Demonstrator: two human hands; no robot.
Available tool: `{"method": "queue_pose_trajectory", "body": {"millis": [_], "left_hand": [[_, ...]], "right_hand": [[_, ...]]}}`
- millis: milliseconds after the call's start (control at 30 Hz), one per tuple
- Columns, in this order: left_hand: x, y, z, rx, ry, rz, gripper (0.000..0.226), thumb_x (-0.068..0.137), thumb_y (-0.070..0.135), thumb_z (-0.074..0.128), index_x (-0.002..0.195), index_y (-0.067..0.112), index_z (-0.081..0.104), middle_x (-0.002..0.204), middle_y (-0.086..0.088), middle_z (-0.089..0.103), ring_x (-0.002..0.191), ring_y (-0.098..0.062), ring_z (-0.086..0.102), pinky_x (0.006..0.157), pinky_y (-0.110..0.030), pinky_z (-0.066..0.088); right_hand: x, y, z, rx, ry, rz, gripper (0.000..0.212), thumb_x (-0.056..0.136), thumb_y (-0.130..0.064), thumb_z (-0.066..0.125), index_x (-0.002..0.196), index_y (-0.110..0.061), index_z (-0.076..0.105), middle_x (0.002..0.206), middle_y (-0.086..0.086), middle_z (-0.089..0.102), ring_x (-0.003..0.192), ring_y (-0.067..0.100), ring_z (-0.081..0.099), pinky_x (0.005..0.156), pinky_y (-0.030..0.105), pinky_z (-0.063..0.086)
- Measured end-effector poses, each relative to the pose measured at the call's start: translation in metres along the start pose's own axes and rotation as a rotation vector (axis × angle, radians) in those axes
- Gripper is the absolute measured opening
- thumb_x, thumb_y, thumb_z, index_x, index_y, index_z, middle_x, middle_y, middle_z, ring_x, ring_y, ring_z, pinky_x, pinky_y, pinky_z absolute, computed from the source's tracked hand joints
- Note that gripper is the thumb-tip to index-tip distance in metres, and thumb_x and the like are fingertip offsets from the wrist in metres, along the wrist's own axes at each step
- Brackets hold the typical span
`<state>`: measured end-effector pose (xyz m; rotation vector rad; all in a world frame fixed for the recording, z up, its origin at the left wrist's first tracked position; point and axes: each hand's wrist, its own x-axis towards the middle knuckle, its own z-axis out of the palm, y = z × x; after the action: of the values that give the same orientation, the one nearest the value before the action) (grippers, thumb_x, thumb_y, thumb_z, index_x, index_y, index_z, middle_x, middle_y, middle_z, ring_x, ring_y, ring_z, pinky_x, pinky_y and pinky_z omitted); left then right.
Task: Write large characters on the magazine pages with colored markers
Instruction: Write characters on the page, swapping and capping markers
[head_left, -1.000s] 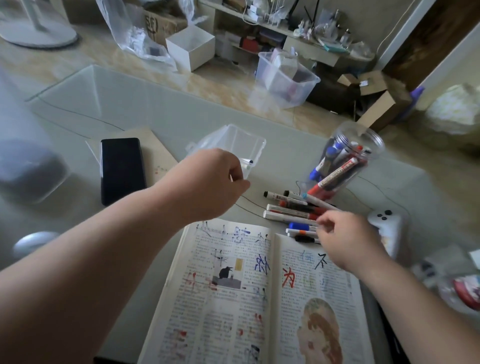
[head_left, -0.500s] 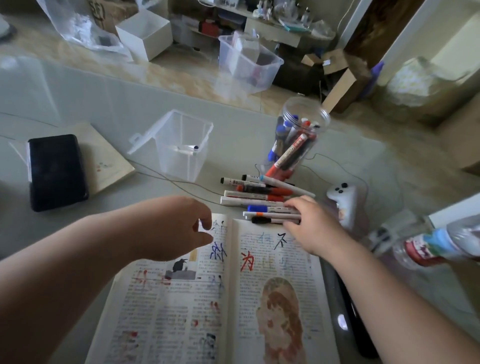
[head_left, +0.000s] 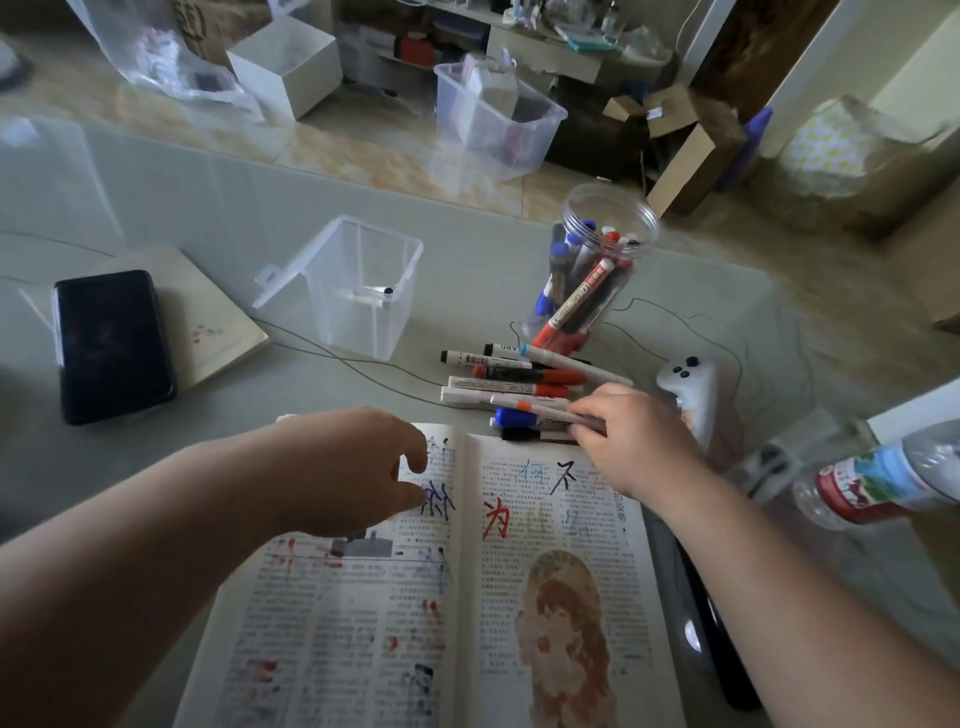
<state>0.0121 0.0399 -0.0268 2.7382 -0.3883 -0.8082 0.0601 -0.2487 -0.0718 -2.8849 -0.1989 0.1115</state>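
Right hand (head_left: 631, 441) fingers curled on loose markers (head_left: 519, 387) beside magazine (head_left: 467, 597).

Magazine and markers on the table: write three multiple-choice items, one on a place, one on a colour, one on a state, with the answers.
1. Where is the phone?
A. left of the magazine, on a notebook
B. inside the clear jar
C. on the right page

2. What colour is the large character just right of the magazine's fold?
A. green
B. red
C. yellow

3. What is the right hand doing?
A. resting flat on the picture
B. holding the bottle
C. reaching into the loose markers, fingers on one

Answers: 1 A, the phone lies on the notebook at the table's left. 2 B, that character is drawn in red ink. 3 C, the right hand is at the pile's edge with fingers around a marker.
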Motion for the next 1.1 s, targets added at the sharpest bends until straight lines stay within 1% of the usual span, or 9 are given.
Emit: {"method": "queue_pose_trajectory", "body": {"millis": [167, 267, 433, 533, 633, 733, 867, 933, 1100], "left_hand": [[-0.003, 0.002, -0.003, 0.002, 0.025, 0.008, 0.031, 0.093, 0.055, 0.057, 0.12, 0.039, 0.06, 0.103, 0.022, 0.065, 0.09, -0.003, 0.064, 0.088, -0.03, 0.052], [-0.003, 0.005, -0.005, -0.002, 0.135, 0.025, 0.031, 0.093, 0.054, 0.056, 0.12, 0.038, 0.06, 0.103, 0.02, 0.065, 0.092, -0.005, 0.063, 0.087, -0.03, 0.053], [-0.01, 0.022, -0.005, -0.12, 0.363, 0.219, 0.045, 0.094, 0.054, 0.055, 0.136, 0.039, 0.049, 0.129, 0.019, 0.05, 0.115, -0.005, 0.053, 0.096, -0.029, 0.049], [-0.014, 0.039, 0.002, -0.167, 0.269, 0.32, 0.015, 0.101, 0.042, 0.049, 0.109, 0.038, 0.061, 0.107, 0.018, 0.061, 0.097, -0.005, 0.058, 0.09, -0.033, 0.052], [-0.022, 0.057, 0.009, -0.309, 0.174, 0.32, 0.025, 0.105, 0.039, 0.043, 0.085, 0.033, 0.056, 0.079, 0.01, 0.06, 0.073, -0.007, 0.057, 0.074, -0.034, 0.051], [-0.031, 0.072, 0.017, -0.484, 0.101, 0.37, 0.023, 0.105, 0.039, 0.042, 0.09, 0.039, 0.06, 0.076, 0.009, 0.061, 0.06, -0.004, 0.052, 0.069, -0.037, 0.052], [-0.042, 0.087, 0.029, -0.668, -0.166, 0.428, 0.018, 0.105, 0.029, 0.048, 0.108, 0.032, 0.065, 0.076, 0.006, 0.068, 0.062, -0.006, 0.061, 0.069, -0.033, 0.056], [-0.046, 0.093, 0.032, -0.678, -0.204, 0.41, 0.015, 0.104, 0.025, 0.052, 0.109, 0.025, 0.067, 0.076, 0.003, 0.073, 0.064, -0.008, 0.066, 0.069, -0.03, 0.058], [-0.048, 0.099, 0.031, -0.638, -0.048, 0.221, 0.035, 0.098, 0.036, 0.062, 0.066, 0.023, 0.068, 0.056, 0.007, 0.069, 0.05, -0.008, 0.062, 0.062, -0.028, 0.054]], "right_hand": [[-0.004, -0.004, -0.008, 0.045, 0.035, -0.039, 0.016, 0.093, -0.031, 0.064, 0.102, -0.032, 0.077, 0.098, -0.012, 0.066, 0.094, 0.013, 0.061, 0.081, 0.036, 0.053], [-0.01, -0.013, -0.022, 0.11, 0.075, -0.065, 0.013, 0.091, -0.031, 0.068, 0.098, -0.034, 0.078, 0.092, -0.013, 0.066, 0.088, 0.01, 0.061, 0.078, 0.035, 0.053], [-0.04, -0.039, -0.054, 0.145, -0.229, -0.119, 0.011, 0.091, -0.046, 0.068, 0.094, -0.04, 0.075, 0.074, -0.018, 0.067, 0.07, 0.001, 0.06, 0.066, 0.03, 0.05], [-0.067, -0.051, -0.071, 0.337, -0.293, -0.106, 0.009, 0.09, -0.045, 0.071, 0.091, -0.038, 0.077, 0.076, -0.02, 0.07, 0.068, 0.0, 0.063, 0.064, 0.025, 0.05], [-0.086, -0.05, -0.088, 0.472, -0.194, -0.067, 0.004, 0.088, -0.035, 0.075, 0.086, -0.033, 0.079, 0.074, -0.017, 0.072, 0.067, -0.001, 0.064, 0.064, 0.02, 0.051], [-0.109, -0.044, -0.093, 0.9, -0.129, 0.043, 0.004, 0.083, -0.022, 0.077, 0.081, -0.019, 0.078, 0.058, -0.004, 0.062, 0.053, 0.008, 0.053, 0.05, 0.018, 0.042], [-0.146, -0.04, -0.083, 1.466, -0.154, 0.188, 0.011, 0.079, -0.009, 0.071, 0.088, -0.008, 0.078, 0.063, 0.01, 0.057, 0.056, 0.015, 0.05, 0.049, 0.022, 0.041], [-0.154, -0.036, -0.077, 1.525, -0.165, 0.19, 0.014, 0.082, -0.01, 0.073, 0.094, -0.006, 0.078, 0.066, 0.01, 0.058, 0.058, 0.015, 0.052, 0.052, 0.024, 0.043], [-0.147, -0.031, -0.067, 1.551, -0.047, 0.239, 0.008, 0.08, -0.016, 0.07, 0.083, -0.011, 0.076, 0.065, 0.008, 0.057, 0.055, 0.015, 0.049, 0.051, 0.023, 0.043]]}}
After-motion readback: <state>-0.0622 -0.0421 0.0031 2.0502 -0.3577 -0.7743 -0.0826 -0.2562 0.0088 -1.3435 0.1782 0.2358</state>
